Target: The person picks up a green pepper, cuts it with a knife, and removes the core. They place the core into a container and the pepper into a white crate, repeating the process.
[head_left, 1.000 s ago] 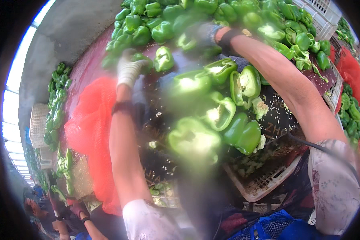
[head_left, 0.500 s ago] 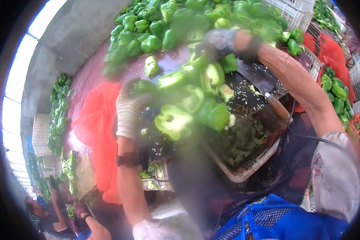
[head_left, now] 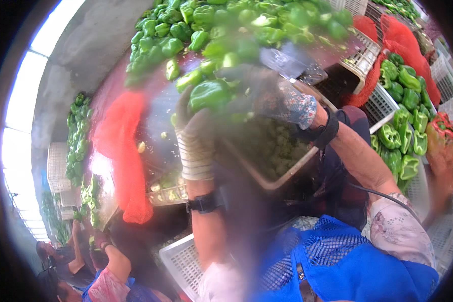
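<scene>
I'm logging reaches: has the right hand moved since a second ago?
Yes. Taking the scrap crate as fixed, the right hand has drawn back toward it and is now much nearer its rim.

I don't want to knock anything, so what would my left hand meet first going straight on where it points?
Beyond the green pepper in your left hand, probably the light-green cut pepper; blur leaves depth unclear.
</scene>
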Motion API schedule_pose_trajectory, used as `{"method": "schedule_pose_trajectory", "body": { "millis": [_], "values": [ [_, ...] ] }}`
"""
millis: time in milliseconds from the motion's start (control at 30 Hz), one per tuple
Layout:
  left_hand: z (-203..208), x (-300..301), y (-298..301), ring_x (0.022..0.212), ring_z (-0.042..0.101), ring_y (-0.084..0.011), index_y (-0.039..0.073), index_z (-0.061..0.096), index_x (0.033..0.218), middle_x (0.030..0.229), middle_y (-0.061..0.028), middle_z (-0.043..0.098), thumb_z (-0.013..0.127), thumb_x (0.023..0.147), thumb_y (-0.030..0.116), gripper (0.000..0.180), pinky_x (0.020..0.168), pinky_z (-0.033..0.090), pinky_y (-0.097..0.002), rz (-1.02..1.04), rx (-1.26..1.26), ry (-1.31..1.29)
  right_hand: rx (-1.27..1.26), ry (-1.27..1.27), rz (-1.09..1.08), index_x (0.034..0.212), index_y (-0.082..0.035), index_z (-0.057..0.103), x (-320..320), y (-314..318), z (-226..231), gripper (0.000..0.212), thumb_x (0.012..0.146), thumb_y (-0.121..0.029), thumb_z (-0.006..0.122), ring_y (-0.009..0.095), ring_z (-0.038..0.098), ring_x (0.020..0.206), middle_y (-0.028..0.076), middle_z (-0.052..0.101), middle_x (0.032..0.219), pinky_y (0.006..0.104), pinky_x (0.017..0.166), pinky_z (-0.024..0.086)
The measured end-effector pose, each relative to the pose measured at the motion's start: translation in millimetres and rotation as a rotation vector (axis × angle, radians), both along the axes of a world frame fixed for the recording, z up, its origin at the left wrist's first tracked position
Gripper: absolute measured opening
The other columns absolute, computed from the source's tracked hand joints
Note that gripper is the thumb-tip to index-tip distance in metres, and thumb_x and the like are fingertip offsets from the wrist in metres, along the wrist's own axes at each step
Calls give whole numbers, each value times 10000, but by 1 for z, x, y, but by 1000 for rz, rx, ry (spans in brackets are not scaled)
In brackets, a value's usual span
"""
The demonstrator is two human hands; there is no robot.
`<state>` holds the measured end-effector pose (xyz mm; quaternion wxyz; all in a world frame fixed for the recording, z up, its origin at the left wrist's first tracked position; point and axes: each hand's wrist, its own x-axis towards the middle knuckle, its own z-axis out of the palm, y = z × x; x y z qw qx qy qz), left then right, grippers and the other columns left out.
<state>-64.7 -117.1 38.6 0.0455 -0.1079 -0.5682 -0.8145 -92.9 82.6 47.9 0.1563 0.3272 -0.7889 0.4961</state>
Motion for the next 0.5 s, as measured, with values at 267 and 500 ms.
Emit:
{"method": "schedule_pose_trajectory", "body": {
  "millis": [267, 500],
  "values": [
    [-26, 31, 55, 1128, 529, -213, 92, 323, 1438, 1234, -108, 524, 809, 723, 65, 865, 977, 471, -345, 300, -467, 397, -212, -272, 65, 1301, 3, 533, 51, 22, -31, 600, 798, -247, 745, 275, 595, 1123, 181, 613, 1209, 338, 946, 470],
    [-19, 45, 57, 1079, 552, -202, 62, 455, 1323, 1264, -114, 531, 693, 790, 1, 587, 949, 474, -308, -233, 509, -239, -147, -165, -154, 1219, -32, 594, 18, 39, -61, 404, 836, -144, 654, 290, 570, 1159, 174, 587, 1252, 367, 990, 452]
  ]
}}
